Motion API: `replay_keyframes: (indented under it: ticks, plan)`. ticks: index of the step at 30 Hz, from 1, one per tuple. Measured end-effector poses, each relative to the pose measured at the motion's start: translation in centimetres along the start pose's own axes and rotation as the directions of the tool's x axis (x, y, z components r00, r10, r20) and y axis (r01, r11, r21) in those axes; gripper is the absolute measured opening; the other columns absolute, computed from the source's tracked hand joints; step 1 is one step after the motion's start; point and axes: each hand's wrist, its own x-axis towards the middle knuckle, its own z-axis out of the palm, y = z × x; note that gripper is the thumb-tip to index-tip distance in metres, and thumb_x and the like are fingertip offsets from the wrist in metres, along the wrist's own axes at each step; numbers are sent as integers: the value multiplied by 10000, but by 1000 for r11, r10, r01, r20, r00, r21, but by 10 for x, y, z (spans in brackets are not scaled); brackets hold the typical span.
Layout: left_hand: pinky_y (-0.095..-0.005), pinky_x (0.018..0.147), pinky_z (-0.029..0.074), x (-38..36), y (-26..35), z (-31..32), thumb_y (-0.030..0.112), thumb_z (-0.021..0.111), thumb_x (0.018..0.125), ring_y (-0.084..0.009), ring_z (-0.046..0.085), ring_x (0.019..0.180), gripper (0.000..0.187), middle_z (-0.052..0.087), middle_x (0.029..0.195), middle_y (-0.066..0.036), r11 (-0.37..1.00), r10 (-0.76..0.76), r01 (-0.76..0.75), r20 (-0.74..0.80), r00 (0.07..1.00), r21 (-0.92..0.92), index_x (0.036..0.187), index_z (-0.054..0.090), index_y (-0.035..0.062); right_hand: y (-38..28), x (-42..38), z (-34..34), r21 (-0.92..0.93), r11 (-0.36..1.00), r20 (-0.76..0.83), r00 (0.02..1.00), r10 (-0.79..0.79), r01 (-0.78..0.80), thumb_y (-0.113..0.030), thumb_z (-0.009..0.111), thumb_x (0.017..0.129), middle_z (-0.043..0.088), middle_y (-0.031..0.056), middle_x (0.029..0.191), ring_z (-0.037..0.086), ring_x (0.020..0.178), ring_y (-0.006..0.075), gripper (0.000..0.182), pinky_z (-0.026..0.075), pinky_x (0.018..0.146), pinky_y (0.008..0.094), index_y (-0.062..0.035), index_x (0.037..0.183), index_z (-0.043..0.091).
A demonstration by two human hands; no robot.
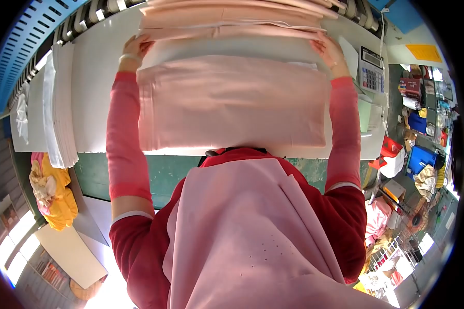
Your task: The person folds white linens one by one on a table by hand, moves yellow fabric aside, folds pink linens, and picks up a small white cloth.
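Observation:
Peach-pink folded cloth (pixel 232 32) lies in a layered stack at the far side of the white table. At its near left corner my left hand (pixel 135 49) is closed, the fingertips pinching the cloth's edge. My right hand (pixel 326 50) grips the near right corner in the same way, its thumb side toward the middle. Between my forearms and closer to my body lies another folded peach-pink cloth (pixel 232 103), flat with slight creases. Neither hand touches that nearer piece. A pale sliver shows at its upper right edge.
A calculator (pixel 371 71) and pale green paper (pixel 365 114) sit at the right of the white table (pixel 95 103). A long stack of white folded sheets (pixel 62 105) stands on the left. Yellow cloth (pixel 56 193) hangs at lower left. Metal rollers (pixel 85 23) line the far edge.

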Motion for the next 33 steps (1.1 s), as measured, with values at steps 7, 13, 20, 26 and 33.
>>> replay_keyframes:
  ticks: [7, 13, 20, 26, 33]
  plan:
    - [-234, 514, 409, -96, 86, -27, 90, 546, 814, -129, 477, 552, 117, 553, 698, -76, 941, -36, 174, 425, 904, -290, 848, 563, -20, -60, -114, -5, 328, 945, 311, 944, -107, -1, -142, 570, 842, 523, 27, 747, 487, 677, 130, 80, 400, 563, 229, -67, 849, 544]
    - [-270, 583, 430, -190, 102, -33, 90, 552, 816, -150, 508, 613, 107, 585, 766, -93, 953, 251, -183, 289, 924, -243, 848, 578, -8, -56, -193, -8, 84, 929, 42, 930, -365, 361, -141, 555, 843, 567, 9, 797, 501, 696, 110, 90, 390, 625, 238, -55, 863, 576]
    - [-276, 693, 452, -267, -15, -91, 90, 566, 761, -163, 552, 786, 106, 579, 833, -45, 798, 343, -279, -23, 939, 535, 852, 575, 36, 87, -257, -78, -745, 663, -32, 989, -146, 74, -222, 642, 759, 573, 23, 722, 522, 720, 103, 166, 409, 644, 246, -62, 803, 626]
    - [-385, 844, 394, -263, -22, -64, 158, 635, 668, -287, 489, 1009, 426, 502, 1089, -136, -119, 545, -289, 306, 781, 950, 1075, 521, 110, 80, -255, -45, -997, 16, 61, 860, -507, 79, -347, 676, 698, 546, 95, 942, 523, 897, 275, 409, 405, 768, 364, -118, 1019, 570]
    - [-457, 1011, 239, -239, -59, 65, 489, 548, 769, -259, 269, 1275, 692, 292, 1381, -100, -358, 291, -609, 704, 648, 708, 1345, 310, 189, 80, -199, 62, -826, -351, 563, 666, -489, 440, -500, 546, 758, 315, 155, 1353, 281, 1241, 354, 697, 223, 947, 583, -150, 1325, 343]
